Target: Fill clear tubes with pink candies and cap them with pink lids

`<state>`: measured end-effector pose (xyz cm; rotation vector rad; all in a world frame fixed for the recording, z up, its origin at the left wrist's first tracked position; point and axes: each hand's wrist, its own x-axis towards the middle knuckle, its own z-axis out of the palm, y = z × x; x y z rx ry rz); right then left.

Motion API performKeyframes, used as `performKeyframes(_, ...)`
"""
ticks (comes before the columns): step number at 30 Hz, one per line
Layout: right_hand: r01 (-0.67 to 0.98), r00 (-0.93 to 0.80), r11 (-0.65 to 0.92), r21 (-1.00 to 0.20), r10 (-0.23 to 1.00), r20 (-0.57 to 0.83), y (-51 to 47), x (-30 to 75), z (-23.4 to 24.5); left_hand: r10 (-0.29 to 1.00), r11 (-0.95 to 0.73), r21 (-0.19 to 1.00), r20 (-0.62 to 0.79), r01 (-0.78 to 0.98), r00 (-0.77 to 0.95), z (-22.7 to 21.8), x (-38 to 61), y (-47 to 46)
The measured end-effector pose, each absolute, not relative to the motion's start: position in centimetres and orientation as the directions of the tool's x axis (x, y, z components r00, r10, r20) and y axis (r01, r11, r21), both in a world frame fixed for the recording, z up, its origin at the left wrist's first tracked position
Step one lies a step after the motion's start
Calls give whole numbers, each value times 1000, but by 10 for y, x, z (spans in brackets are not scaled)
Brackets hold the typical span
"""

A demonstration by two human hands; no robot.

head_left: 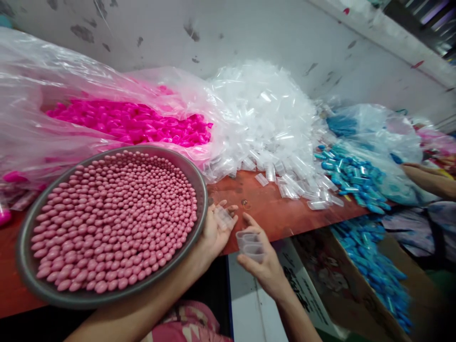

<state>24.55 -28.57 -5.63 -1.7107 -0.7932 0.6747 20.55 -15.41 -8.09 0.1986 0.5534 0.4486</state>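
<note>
My left hand (213,232) is palm up beside the basin's right edge, its fingers slightly curled around a small clear plastic container (223,218). Whether more than one lies there I cannot tell. My right hand (265,266) grips several clear plastic containers (251,247) side by side between thumb and fingers, their open mouths facing up. The two hands are close together but apart, at the table's front edge. Left of them, a wide grey basin (203,190) holds a great many round pink candy-like balls (117,218); my left forearm passes under its rim.
A large heap of clear containers (267,114) lies on the red table (245,194) against the wall. Bright pink caps (135,121) fill a plastic bag (32,114). Blue filled containers (356,175) lie at right, with more in a cardboard box (320,266) below. Another person's arm (427,180) reaches in there.
</note>
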Motion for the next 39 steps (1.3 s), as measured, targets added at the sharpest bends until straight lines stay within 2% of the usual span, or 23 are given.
performKeyframes(3, 226, 659, -220, -949, 752, -17, -276, 229, -64, 489, 863, 372, -452, -341, 746, -79, 208, -159)
performKeyframes(7, 255, 747, -195, -947, 661, 65, -265, 230, -75, 565, 775, 543, -368, -324, 738, -74, 204, -168)
performKeyframes(11, 171, 824, -211, -962, 566, 22, -262, 243, -70, 606, 653, 707, -272, -273, 748, -69, 193, -164)
performKeyframes(14, 136, 826, -223, -965, 563, -14, -262, 249, -64, 601, 606, 761, -250, -229, 759, -69, 187, -156)
performKeyframes(17, 126, 826, -201, -971, 564, -10, -264, 255, -66, 582, 647, 737, -314, -194, 750, -73, 186, -151)
performKeyframes(20, 87, 850, -58, -994, 526, 44, -269, 260, -72, 553, 739, 642, -405, -204, 728, -77, 187, -150)
performKeyframes(22, 104, 831, 45, -994, 546, 111, -273, 260, -74, 498, 803, 559, -442, -204, 746, -78, 187, -151)
performKeyframes(25, 167, 688, 89, -982, 703, 180, -277, 256, -68, 298, 897, 436, -464, -77, 834, -77, 186, -152)
performKeyframes(27, 171, 575, 68, -983, 803, 156, -279, 254, -62, 136, 925, 376, -454, 51, 880, -78, 184, -151)
performKeyframes(29, 146, 509, 51, -988, 852, 119, -278, 255, -56, 26, 927, 349, -431, 140, 902, -80, 183, -148)
performKeyframes(31, 117, 491, 43, -992, 866, 96, -275, 257, -52, -21, 916, 358, -406, 181, 914, -82, 182, -147)
performKeyframes(33, 82, 493, 10, -997, 869, 49, -272, 258, -51, -21, 897, 400, -389, 190, 921, -86, 181, -148)
performKeyframes(36, 52, 486, -61, -997, 874, -29, -270, 256, -53, 62, 847, 510, -375, 150, 925, -89, 181, -154)
performKeyframes(39, 129, 556, -22, -991, 829, 54, -269, 256, -59, 245, 752, 658, -350, 50, 904, -88, 179, -158)
